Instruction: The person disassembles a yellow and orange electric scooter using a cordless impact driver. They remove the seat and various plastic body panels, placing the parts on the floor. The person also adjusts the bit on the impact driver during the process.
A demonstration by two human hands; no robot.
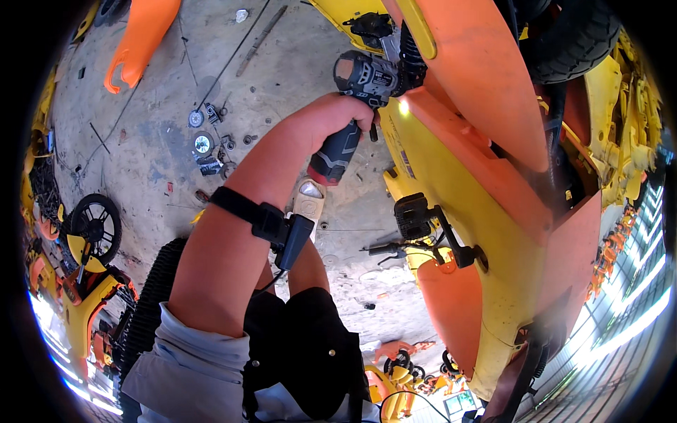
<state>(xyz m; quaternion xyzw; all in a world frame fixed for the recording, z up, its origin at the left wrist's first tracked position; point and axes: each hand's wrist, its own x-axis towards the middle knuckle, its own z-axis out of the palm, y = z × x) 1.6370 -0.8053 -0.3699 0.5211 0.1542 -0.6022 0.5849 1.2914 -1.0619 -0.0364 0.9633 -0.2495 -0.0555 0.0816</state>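
My left hand [345, 113] is wrapped around the grip of a black and grey cordless impact driver [368, 76]. Its battery end [331, 161] with a red base hangs below the hand. The nose of the driver points right, against the area beside a black coil spring [411, 53] on a yellow and orange electric bike [451, 162]. The fastener at its tip is hidden. A small bright light spot falls on the orange panel just below the nose. A black pedal [412, 216] on its crank sticks out from the yellow body. My right hand is out of view.
Loose round parts [203, 144] and small hardware lie on the concrete floor. An orange fender [144, 42] lies at the upper left. At the left is a black wheel [95, 229]; a knobby tire [578, 42] is at the upper right. My shoe [309, 201] is beneath the arm.
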